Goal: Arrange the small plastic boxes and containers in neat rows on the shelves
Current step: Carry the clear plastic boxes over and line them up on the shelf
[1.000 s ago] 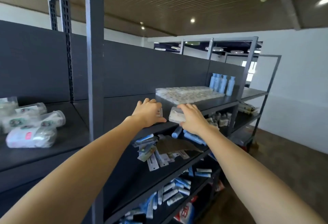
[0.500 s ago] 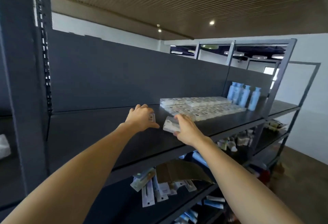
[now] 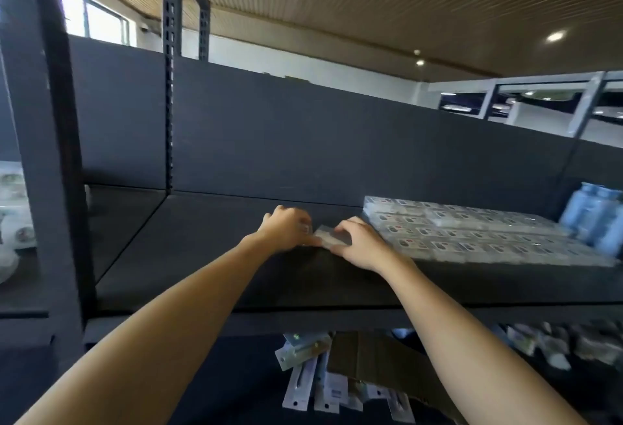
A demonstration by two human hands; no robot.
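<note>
Both arms reach onto the dark top shelf (image 3: pixel 209 256). My right hand (image 3: pixel 359 244) holds a small clear plastic box (image 3: pixel 328 235) by its right end, low over the shelf. My left hand (image 3: pixel 286 227) curls round another small clear box (image 3: pixel 306 228), mostly hidden by the fingers, just left of the first. To the right, several rows of the same clear boxes (image 3: pixel 472 236) lie flat side by side on the shelf.
Pale blue bottles (image 3: pixel 596 215) stand at the shelf's right end. A dark back panel (image 3: pixel 303 141) and slotted uprights (image 3: pixel 168 87) bound the shelf. Carded packs (image 3: pixel 303 374) and a cardboard piece lie on the shelf below. White round containers (image 3: pixel 13 219) sit far left.
The view has swung left and closer to the shelf. Both hands with their boxes have moved further onto the top shelf, close to the rows of boxes.
</note>
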